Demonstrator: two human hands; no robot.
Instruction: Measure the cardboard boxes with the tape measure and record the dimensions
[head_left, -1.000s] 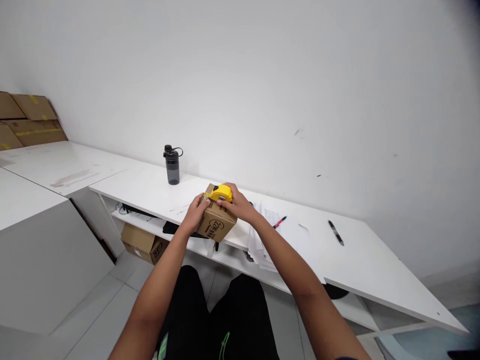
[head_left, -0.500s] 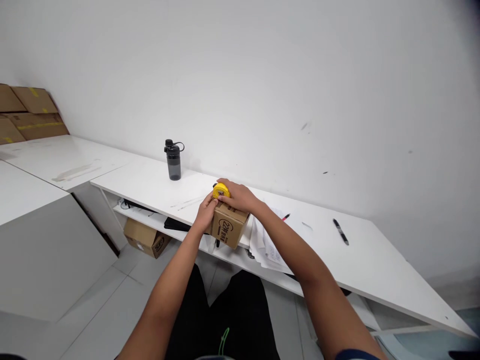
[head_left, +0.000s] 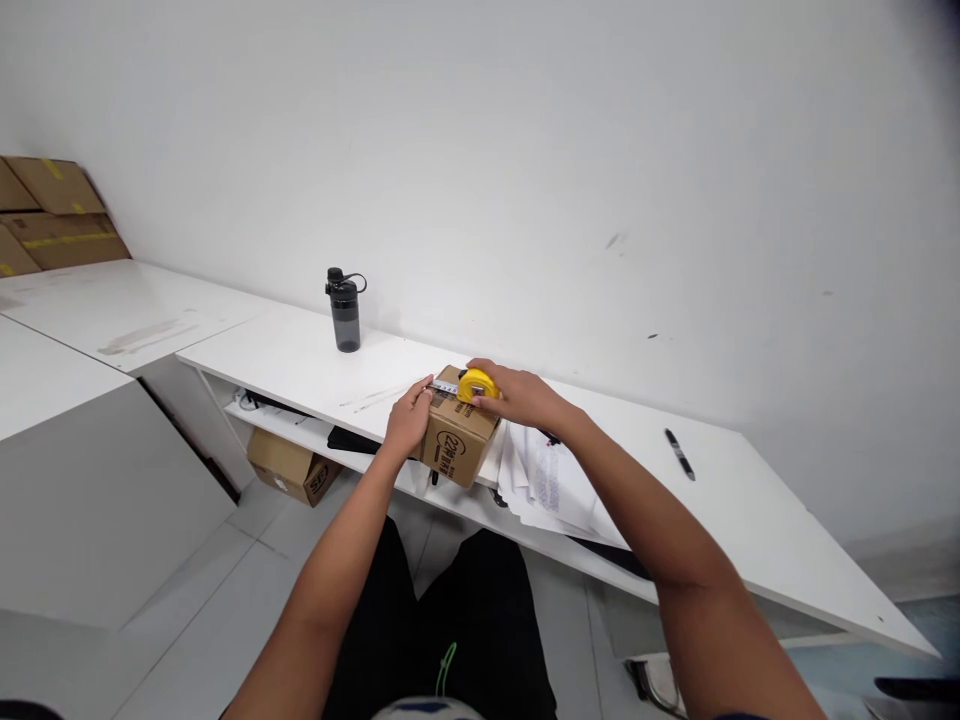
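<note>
A small brown cardboard box (head_left: 459, 445) with black print sits at the front edge of the white desk, its front part jutting past the edge. Over the box's top my right hand (head_left: 517, 392) grips a yellow tape measure (head_left: 477, 385). A short length of white blade (head_left: 445, 387) runs out of it across the box top to the left. At the box's left edge my left hand (head_left: 411, 412) has its fingers closed on the blade's end, with the thumb by the box's corner.
A dark water bottle (head_left: 346, 315) stands near the wall. Papers (head_left: 547, 480) lie right of the box, and a black marker (head_left: 679, 454) farther right. An open carton (head_left: 289, 465) sits below the desk at left. Stacked cartons (head_left: 64, 215) fill the far left corner.
My right hand has moved right with the tape measure, drawing out some blade. My left hand has stayed at the box's left edge. The view has shifted slightly.
</note>
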